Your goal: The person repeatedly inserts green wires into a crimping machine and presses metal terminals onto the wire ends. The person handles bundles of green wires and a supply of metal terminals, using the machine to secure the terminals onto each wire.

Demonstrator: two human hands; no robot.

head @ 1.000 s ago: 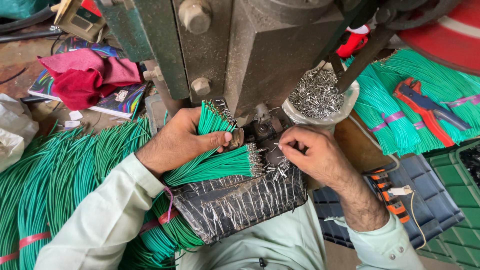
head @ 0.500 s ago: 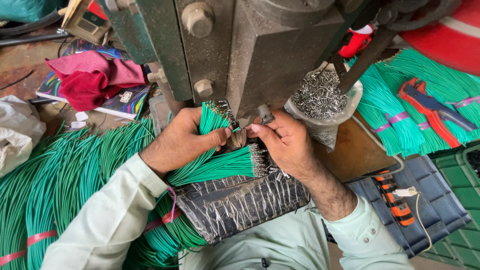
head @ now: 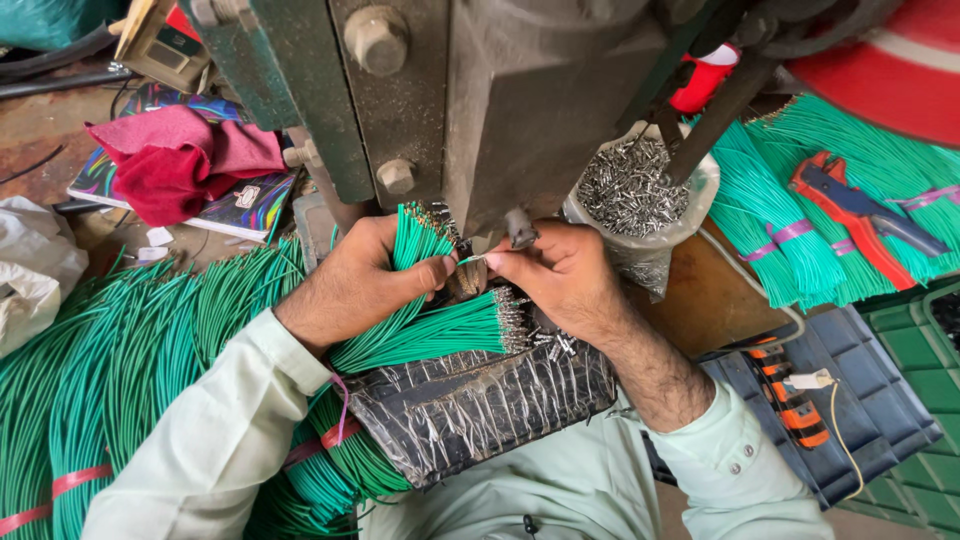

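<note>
Under the grey-green press (head: 520,100), both hands meet just below the ram. The left hand (head: 350,285) is closed around a bundle of green wires (head: 410,250), its stripped ends fanned upward beside the machine's body. The right hand (head: 565,275) pinches a single green wire (head: 470,260) between thumb and fingertips, the tip pointing toward the die under the ram.

Doing this feed well seems to depend on keeping the wire straight and level so its bare end seats squarely, with the fingertips held back from the tooling; the right hand's fingers sit very near the ram, which looks like the main hazard. The left hand should probably hold the bundle steady so the loose ends stay out of the die.

A second bunch of green wires with metal ends (head: 440,330) lies across a black plastic-wrapped pad (head: 470,400) on the person's lap. A bag of loose metal terminals (head: 630,185) sits just right of the press, and a red crimping tool (head: 850,205) rests on more wire bundles farther right.
</note>
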